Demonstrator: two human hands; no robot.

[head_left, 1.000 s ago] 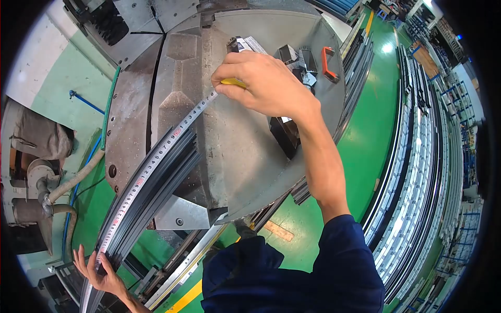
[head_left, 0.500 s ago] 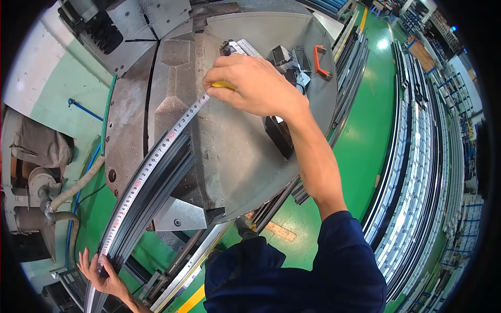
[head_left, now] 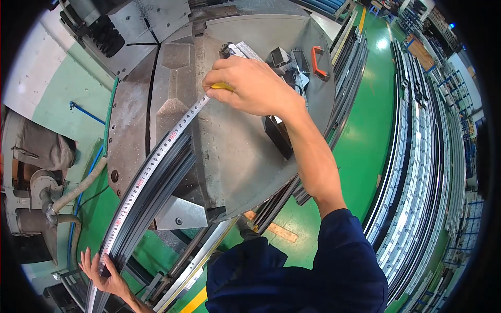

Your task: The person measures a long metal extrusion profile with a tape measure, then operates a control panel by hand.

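Observation:
My right hand (head_left: 245, 86) is closed round a yellow tape measure (head_left: 223, 86), most of which is hidden by the fingers. From it the white tape blade (head_left: 140, 182) runs down and left along a bundle of dark metal profiles (head_left: 156, 201). At the lower left my left hand (head_left: 103, 274) lies at the blade and profiles, its fingers spread with the blade passing between thumb and fingers.
The profiles' upper ends lie on a metal machine table (head_left: 235, 151). Offcut pieces (head_left: 279, 56) and an orange-red handle (head_left: 319, 63) are in its tray. Long profiles (head_left: 412, 172) lie on the green floor at right. Hoses (head_left: 83, 188) hang at left.
The view has shifted slightly. Both hands keep nearly the same places on the tape and profiles.

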